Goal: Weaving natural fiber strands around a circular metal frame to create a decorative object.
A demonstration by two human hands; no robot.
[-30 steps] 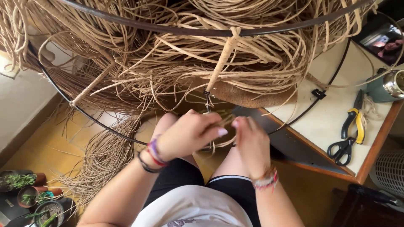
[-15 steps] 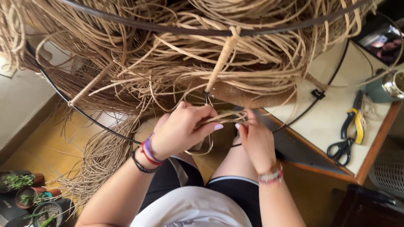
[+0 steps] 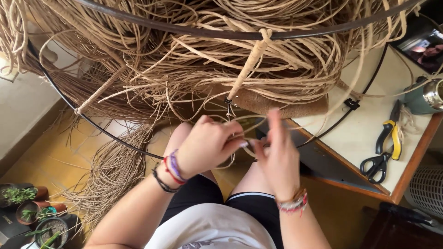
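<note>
A dark metal hoop frame hangs in front of me, heaped with loose tan rattan strands. A spoke wrapped in rattan runs from the top rim down to a small clip just above my hands. My left hand pinches a thin rattan strand below that spoke. My right hand is raised beside it, fingers up and blurred, gripping the same strand. Both wrists wear bracelets.
A white table with a wooden edge stands at the right, carrying yellow-handled pliers, black scissors and a teal cup. A rattan bundle lies on the yellow floor. Potted plants sit at lower left.
Both hands have risen toward the bottom of the wrapped spoke. The right hand's fingers now point up, pulling the strand.
</note>
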